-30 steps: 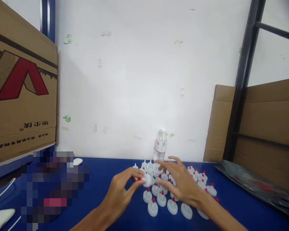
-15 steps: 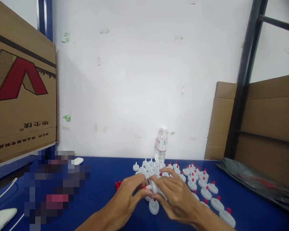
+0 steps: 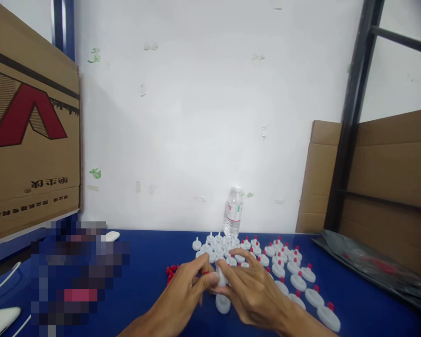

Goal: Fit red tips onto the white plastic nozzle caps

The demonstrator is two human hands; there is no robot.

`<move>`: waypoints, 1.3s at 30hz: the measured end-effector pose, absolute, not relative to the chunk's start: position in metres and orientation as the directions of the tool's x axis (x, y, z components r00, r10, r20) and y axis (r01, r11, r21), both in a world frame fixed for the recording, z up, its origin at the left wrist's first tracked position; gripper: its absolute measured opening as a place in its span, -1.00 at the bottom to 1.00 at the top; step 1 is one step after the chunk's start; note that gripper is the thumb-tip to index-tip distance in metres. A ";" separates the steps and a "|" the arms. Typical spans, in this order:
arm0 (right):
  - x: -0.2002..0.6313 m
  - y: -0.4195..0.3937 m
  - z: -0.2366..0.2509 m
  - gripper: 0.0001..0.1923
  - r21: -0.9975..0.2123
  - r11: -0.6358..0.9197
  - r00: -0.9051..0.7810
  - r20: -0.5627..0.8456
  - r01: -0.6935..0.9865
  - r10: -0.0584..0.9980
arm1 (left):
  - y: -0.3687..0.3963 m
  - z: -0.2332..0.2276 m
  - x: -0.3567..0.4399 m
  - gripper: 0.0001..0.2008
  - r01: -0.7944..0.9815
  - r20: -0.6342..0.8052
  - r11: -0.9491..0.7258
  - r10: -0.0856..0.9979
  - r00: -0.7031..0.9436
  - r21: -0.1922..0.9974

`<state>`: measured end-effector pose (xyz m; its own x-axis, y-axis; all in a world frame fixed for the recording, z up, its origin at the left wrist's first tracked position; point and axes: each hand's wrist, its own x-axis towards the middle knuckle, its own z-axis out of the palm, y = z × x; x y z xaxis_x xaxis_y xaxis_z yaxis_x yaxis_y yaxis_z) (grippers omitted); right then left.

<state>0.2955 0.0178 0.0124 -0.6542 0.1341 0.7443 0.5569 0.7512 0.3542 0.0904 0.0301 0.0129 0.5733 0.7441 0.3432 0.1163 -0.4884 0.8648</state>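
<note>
Between my two hands is a white nozzle cap (image 3: 221,277), tilted so that its spout points left. My right hand (image 3: 256,288) grips its round base between thumb and fingers. The thumb and index finger of my left hand (image 3: 184,288) pinch the small red tip cap (image 3: 206,273) at the spout, mostly hidden by the fingers. Another white nozzle cap (image 3: 222,304) lies just below my hands. Loose red tip caps (image 3: 170,271) are piled beside my left hand.
Several white nozzle caps without red tips (image 3: 210,248) stand behind my hands. Red-tipped nozzle caps (image 3: 313,296) spread to the right. A water bottle (image 3: 233,213) stands by the wall, a dark plastic bag (image 3: 368,264) lies right, and a cardboard box (image 3: 31,164) stands left.
My left fingers have slid closer over the red tip cap and the spout, covering more of them. The view has shifted slightly.
</note>
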 end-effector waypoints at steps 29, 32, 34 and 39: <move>0.287 0.019 0.020 -0.70 0.079 0.749 -0.516 0.771 0.657 0.372 | 0.037 0.024 0.076 -0.60 0.531 0.459 -0.752 0.659 0.596 0.391; 0.302 0.028 0.028 -0.63 0.144 0.732 -0.531 0.781 0.666 0.328 | 0.041 0.026 0.072 -0.66 0.559 0.501 -0.774 0.625 0.599 0.298; 0.320 0.038 0.036 -0.70 0.169 0.684 -0.514 0.788 0.709 0.339 | 0.046 0.027 0.066 -0.68 0.614 0.542 -0.750 0.632 0.554 0.247; 0.390 0.074 0.050 -0.77 0.040 0.389 -0.250 0.824 0.920 0.508 | 0.065 0.027 0.049 -0.71 0.706 0.577 -0.699 0.625 0.526 0.113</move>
